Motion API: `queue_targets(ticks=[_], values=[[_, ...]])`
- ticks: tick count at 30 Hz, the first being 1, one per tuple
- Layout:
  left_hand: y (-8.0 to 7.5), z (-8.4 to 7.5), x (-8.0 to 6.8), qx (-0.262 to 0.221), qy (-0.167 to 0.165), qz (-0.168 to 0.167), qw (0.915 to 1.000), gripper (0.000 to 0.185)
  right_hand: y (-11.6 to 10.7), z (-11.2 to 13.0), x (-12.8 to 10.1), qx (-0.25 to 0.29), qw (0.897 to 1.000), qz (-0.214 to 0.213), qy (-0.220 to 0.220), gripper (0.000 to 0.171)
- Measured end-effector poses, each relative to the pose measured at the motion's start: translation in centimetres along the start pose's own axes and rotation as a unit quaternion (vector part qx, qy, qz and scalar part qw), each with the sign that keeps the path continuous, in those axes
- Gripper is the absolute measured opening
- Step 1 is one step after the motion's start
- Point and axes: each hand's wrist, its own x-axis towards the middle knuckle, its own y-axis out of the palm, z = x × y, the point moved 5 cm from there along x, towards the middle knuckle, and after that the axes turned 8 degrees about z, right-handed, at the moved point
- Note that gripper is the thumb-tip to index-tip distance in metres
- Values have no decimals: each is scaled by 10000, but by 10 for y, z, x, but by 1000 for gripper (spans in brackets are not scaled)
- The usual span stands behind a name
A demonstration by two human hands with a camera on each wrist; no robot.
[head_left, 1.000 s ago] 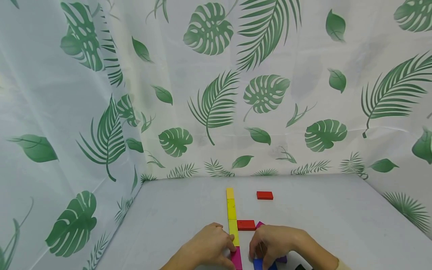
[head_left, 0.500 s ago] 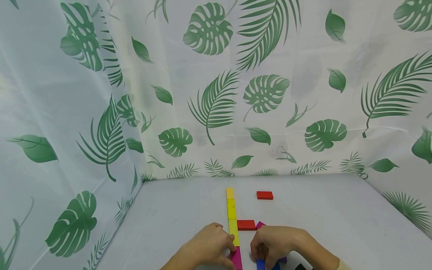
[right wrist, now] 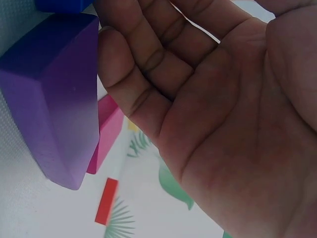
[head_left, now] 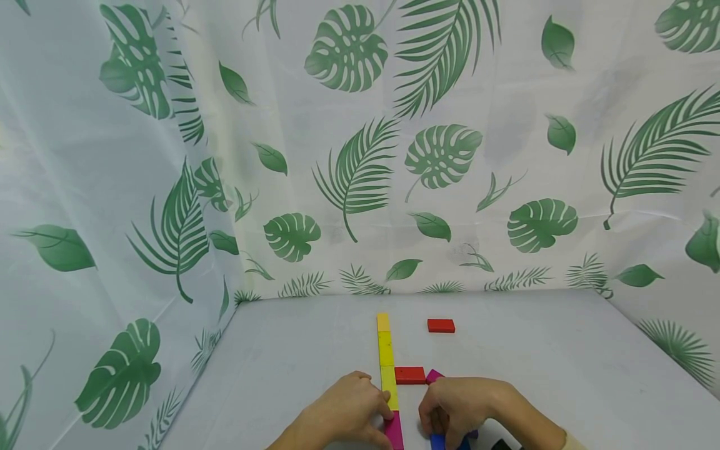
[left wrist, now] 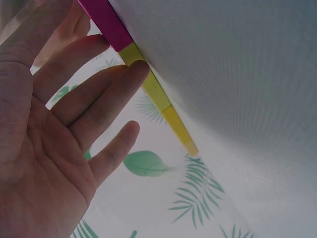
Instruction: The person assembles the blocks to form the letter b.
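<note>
Yellow blocks (head_left: 385, 359) in a row on grey table (head_left: 562, 362), leaf-print curtain (head_left: 360, 144) behind.

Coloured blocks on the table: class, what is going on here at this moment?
A person works with flat coloured blocks on a grey table. The left hand rests against a line of yellow blocks where it meets a magenta block, fingers straight. The right hand curls over a blue block, with a purple block beside its fingers. One red block lies against the yellow line; another red block lies apart, farther back.
</note>
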Motion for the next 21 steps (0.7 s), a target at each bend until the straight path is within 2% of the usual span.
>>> queue_targets(ticks=[21], values=[[-1, -1, -1, 93, 98, -75, 9999, 40, 1, 2, 0, -97, 9997, 195, 147, 20]])
